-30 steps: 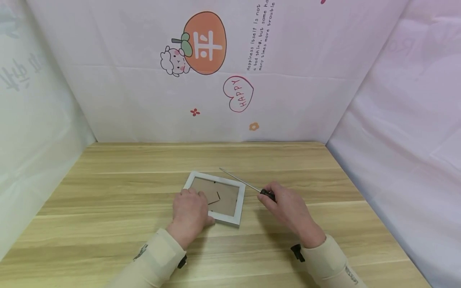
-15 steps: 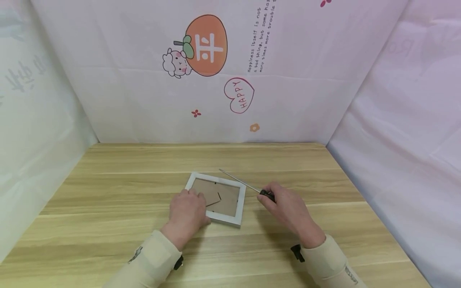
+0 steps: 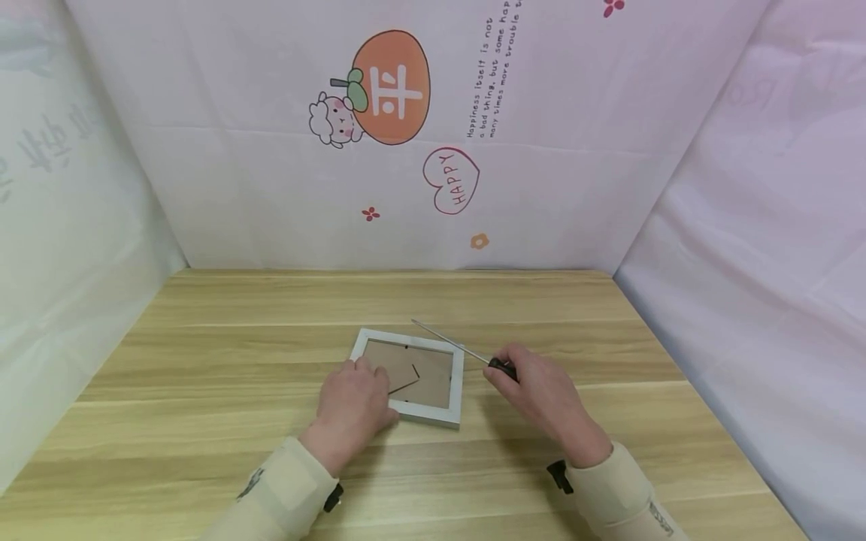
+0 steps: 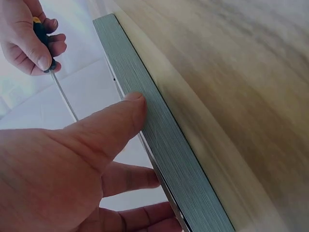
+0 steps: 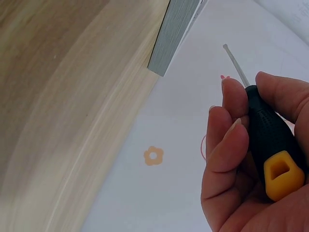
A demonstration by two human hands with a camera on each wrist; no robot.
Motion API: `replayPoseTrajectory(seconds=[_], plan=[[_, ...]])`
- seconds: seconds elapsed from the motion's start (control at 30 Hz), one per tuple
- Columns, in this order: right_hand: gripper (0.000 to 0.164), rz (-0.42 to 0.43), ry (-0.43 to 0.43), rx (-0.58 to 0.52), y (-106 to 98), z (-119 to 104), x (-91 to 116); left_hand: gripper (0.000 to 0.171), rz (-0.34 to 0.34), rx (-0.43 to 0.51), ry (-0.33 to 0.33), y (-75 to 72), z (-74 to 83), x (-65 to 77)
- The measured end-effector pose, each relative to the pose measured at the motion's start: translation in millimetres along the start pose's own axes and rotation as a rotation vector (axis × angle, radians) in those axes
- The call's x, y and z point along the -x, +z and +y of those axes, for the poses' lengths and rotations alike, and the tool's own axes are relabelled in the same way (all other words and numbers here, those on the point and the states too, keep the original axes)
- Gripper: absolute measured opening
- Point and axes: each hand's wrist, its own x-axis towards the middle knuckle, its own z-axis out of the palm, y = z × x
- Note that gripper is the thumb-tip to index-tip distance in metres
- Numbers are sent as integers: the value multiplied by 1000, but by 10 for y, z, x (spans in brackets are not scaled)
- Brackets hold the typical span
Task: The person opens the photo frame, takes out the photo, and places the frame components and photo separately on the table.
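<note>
A picture frame (image 3: 455,391) with a pale grey-white border lies back side up on the table. Its brown backing board (image 3: 433,368) carries a dark bent slit and small dark tabs at the edges. My left hand (image 3: 355,402) holds its left part, fingers over the backing. In the left wrist view, the thumb (image 4: 128,113) presses against the frame's outer side (image 4: 159,125). To the right, my right hand (image 3: 544,391) grips a screwdriver (image 5: 273,130) by its black and yellow handle. The thin shaft (image 3: 449,340) points up-left, passing across the frame's far right corner in the head view.
The wood-grain table (image 3: 271,300) ends at a white printed cloth (image 3: 284,195) at the back. More white cloth hangs on the left (image 3: 88,225) and on the right (image 3: 751,225).
The picture frame has slid slightly to the right under my left hand, which first shifted a little left. My right hand and the screwdriver have stayed put. The head view has tilted slightly.
</note>
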Motion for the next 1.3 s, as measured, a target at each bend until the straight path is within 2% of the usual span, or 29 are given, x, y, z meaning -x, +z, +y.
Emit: replayPoseTrajectory(seconds=[0.1, 0.3, 0.43, 0.63, 0.77, 0.9, 1.1, 1.3], plan=[[26, -5, 1, 4, 7, 2, 2, 51, 26, 49, 18, 14, -34, 16], [28, -13, -12, 7, 15, 5, -3, 44, 56, 159, 9, 17, -58, 48], [29, -19, -14, 8, 16, 9, -1, 41, 59, 162, 4, 21, -52, 56], [31, -29, -10, 12, 8, 8, 1, 47, 47, 145, -23, 19, -16, 62], [32, -33, -21, 17, 5, 16, -2, 51, 25, 187, -75, 1, 44, 66], [33, -27, -27, 27, 16, 31, 0, 48, 7, 224, -125, -6, 120, 72], [35, -32, -33, 33, 16, 30, 1, 47, 22, 171, -118, -15, 196, 109], [33, -52, -49, 17, 7, 17, 6, 43, 28, 195, -112, -21, 185, 129]])
